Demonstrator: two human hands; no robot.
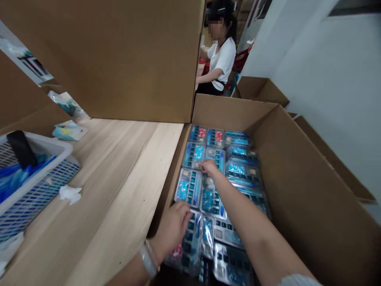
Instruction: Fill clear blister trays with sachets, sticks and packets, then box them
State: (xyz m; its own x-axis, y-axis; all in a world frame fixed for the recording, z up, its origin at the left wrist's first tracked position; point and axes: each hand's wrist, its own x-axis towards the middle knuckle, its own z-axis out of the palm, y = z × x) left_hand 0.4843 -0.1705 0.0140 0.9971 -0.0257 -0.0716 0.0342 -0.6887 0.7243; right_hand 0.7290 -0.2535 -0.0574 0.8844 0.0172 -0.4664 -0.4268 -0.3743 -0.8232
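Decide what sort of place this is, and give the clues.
Probably a workshop or packing area: a large open cardboard box holds rows of clear plastic packs, and a basket of blue items stands on a wooden table.

Work surface: wood-grain tabletop with open carton alongside.
The tabletop is pale, with a few small dark specks; it carries a white plastic basket at the left, a printed packet just beyond the basket, a crumpled white scrap beside it, and a tall cardboard panel standing at the far end. In the carton, clear packs lie side by side in rows.
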